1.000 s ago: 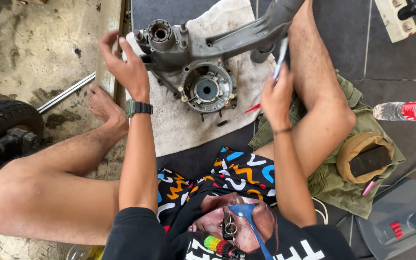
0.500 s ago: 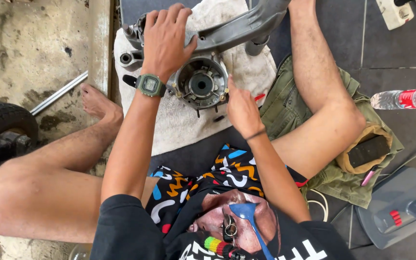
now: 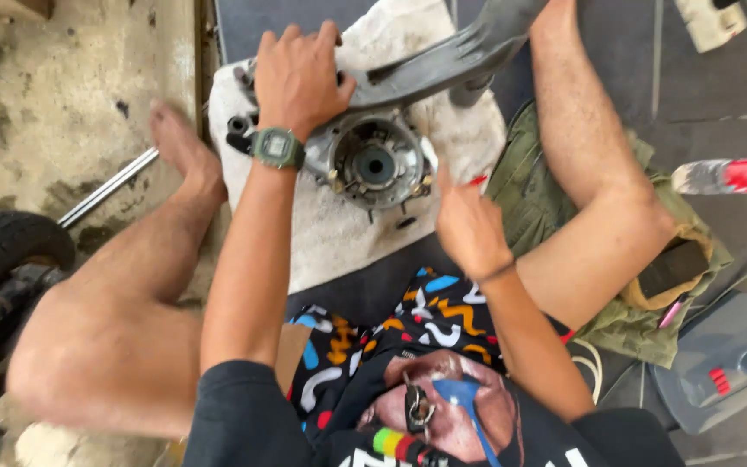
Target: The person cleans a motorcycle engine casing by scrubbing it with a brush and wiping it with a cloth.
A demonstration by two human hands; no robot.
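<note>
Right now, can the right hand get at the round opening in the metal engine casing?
Probably yes. The right hand sits just beside the metal engine casing on the white towel, with nothing between them. The left hand presses the casing's upper left, leaving the round opening uncovered.
</note>
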